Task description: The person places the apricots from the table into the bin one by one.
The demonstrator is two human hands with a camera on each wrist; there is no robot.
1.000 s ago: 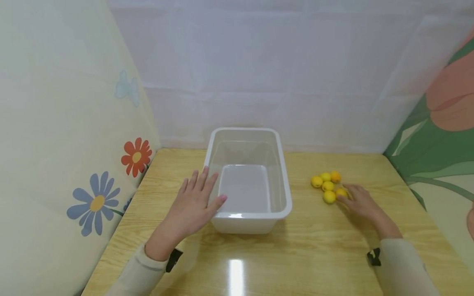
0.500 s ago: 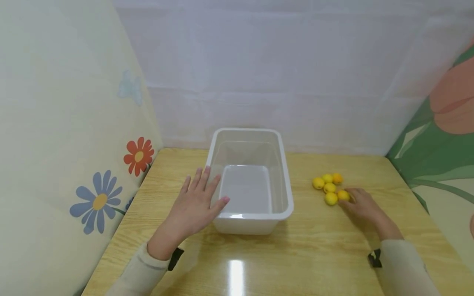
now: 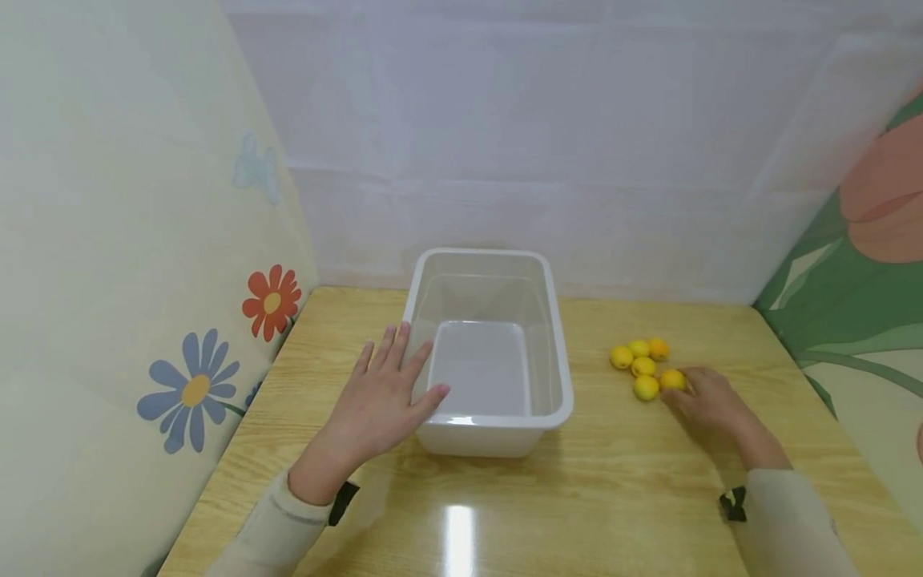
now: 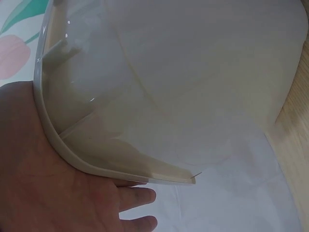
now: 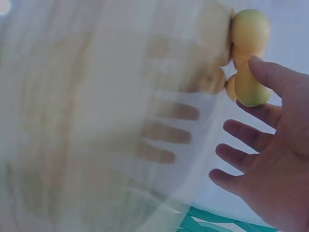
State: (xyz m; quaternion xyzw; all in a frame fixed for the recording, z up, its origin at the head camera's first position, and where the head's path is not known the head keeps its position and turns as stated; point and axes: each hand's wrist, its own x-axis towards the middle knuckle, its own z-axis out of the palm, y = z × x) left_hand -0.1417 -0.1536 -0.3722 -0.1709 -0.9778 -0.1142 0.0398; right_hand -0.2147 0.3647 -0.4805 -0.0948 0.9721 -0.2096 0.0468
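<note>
My right hand (image 3: 712, 401) is at the near right end of a cluster of small round fruits. It pinches an orange-yellow fruit (image 3: 672, 380) between thumb and index finger, low over the table; the right wrist view shows the pinched fruit (image 5: 252, 87) while the other fingers stay spread. Just left of it sits a yellow, lemon-like fruit (image 3: 646, 389), and several more yellow and orange fruits (image 3: 642, 367) lie close behind. Across the left rim of a deep white plastic tub (image 3: 559, 353) rests my left hand (image 3: 375, 405), fingers extended. From below, the palm (image 4: 58, 179) shows against the rim.
The tub stands mid-table, its inside bare. Wood-grain table top (image 3: 598, 489) runs between tub and fruits. A white cloth backdrop (image 3: 505, 144) rises behind, with a flower-printed panel (image 3: 86, 264) at the left and another (image 3: 865, 320) at the right.
My right thumb and index finger have closed on the orange-yellow fruit, which has shifted slightly right from the yellow one beside it. The left hand stays on the rim; the head view has shifted a little.
</note>
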